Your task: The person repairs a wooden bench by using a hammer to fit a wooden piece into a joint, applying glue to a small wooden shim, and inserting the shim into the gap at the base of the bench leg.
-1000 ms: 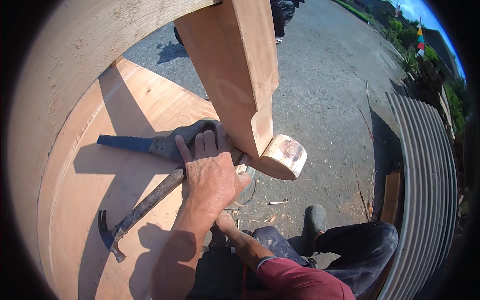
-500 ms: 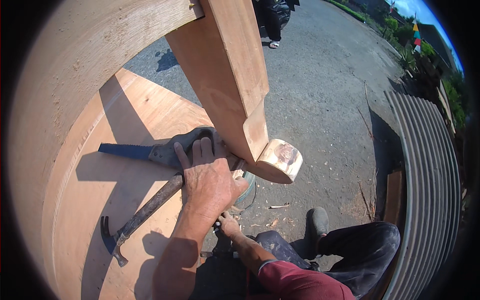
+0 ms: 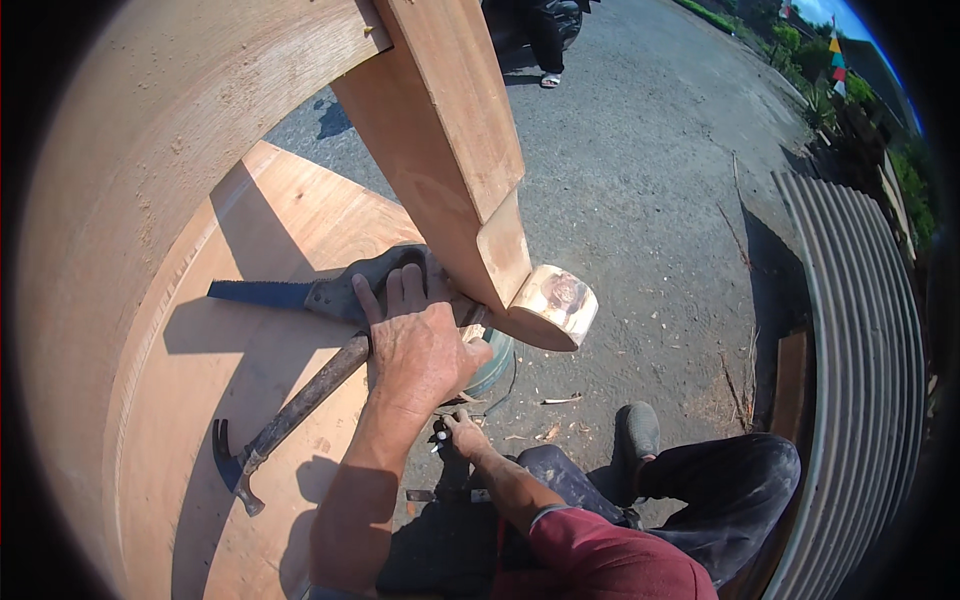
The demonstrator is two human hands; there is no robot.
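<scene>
My left hand (image 3: 420, 350) lies back up, fingers spread and thumb apart, against the handle of a dark-bladed handsaw (image 3: 340, 290). What lies under its palm is hidden. The handle end of a claw hammer (image 3: 305, 405) reaches the hand; its metal head points away to the lower left. Both tools rest on a light wooden panel (image 3: 310, 215). Just beyond the hand, a shaped wooden post (image 3: 440, 150) slants down to a rounded wooden end block (image 3: 555, 305). Lower down, my right hand (image 3: 466, 436) is closed round a small dark object with a pale tip, too small to name.
A broad curved wooden board (image 3: 200, 110) arches over the left side. Below the post stands a rounded green object (image 3: 492, 368), partly hidden. Corrugated sheets (image 3: 860, 350) lie on the right. Wood chips dot the grey ground (image 3: 640, 250). A person's leg (image 3: 548, 45) shows far off.
My right hand has shifted slightly, and the pale-tipped object beside it shows more clearly. The whole view has moved a little; my left hand keeps its place by the saw handle.
</scene>
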